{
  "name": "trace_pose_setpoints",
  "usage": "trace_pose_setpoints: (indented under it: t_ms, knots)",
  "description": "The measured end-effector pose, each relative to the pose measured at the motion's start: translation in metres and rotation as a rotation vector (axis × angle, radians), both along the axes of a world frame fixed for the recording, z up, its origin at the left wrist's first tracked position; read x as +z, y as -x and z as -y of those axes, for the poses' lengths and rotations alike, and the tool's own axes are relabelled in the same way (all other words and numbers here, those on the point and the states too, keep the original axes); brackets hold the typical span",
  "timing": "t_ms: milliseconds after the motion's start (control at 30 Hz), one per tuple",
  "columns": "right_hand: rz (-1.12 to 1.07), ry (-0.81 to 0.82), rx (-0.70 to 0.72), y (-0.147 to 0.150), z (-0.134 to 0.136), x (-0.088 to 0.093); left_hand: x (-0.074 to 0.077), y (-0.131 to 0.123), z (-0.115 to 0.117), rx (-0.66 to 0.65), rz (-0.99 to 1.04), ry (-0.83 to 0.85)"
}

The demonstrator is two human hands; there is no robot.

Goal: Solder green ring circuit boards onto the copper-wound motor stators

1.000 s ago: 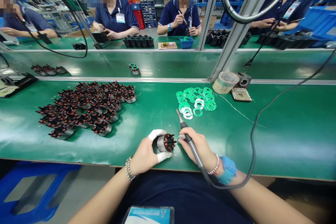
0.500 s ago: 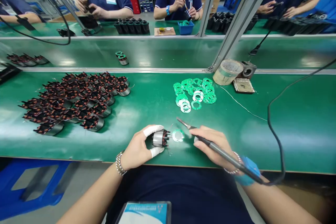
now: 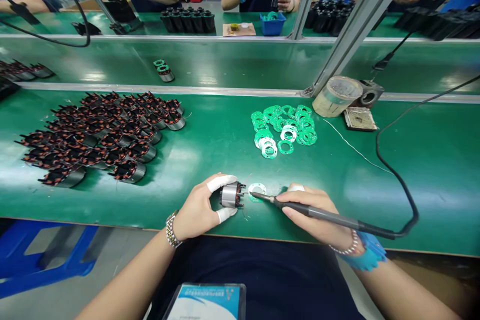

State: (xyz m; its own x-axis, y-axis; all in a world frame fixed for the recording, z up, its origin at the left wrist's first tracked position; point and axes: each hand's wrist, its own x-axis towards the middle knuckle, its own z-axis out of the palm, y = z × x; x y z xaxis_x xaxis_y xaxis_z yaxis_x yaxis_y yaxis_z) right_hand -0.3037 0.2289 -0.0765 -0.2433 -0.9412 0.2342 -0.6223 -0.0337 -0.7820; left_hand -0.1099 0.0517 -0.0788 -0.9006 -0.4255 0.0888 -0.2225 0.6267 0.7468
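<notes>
The left hand (image 3: 198,207) is closed around a wound motor stator (image 3: 231,195), its fingers in white finger cots (image 3: 221,183), over the green tabletop (image 3: 423,200). The right hand (image 3: 313,210) grips a soldering iron (image 3: 337,219) like a pen, the tip just beside the stator's wire ends, possibly touching a green ring board (image 3: 257,192). More stators (image 3: 101,135) lie in a cluster to the left.

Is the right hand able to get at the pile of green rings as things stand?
Probably yes: only bare green bench mat lies between the right hand and the pile of green rings. It holds a soldering iron, which may need setting down first.
</notes>
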Motion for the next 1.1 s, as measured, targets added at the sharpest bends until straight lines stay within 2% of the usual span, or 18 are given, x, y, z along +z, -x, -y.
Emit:
trace_pose_setpoints:
  t_ms: [433, 1100]
  knots:
    - [0.058, -0.011, 0.026, 0.0009, 0.0012, -0.0024, -0.0062, -0.0022, 0.0018, 0.014, -0.017, -0.050]
    - [0.038, -0.004, 0.060, 0.0017, -0.0022, -0.0063, -0.0055, -0.0025, 0.0019, 0.012, -0.012, -0.035]
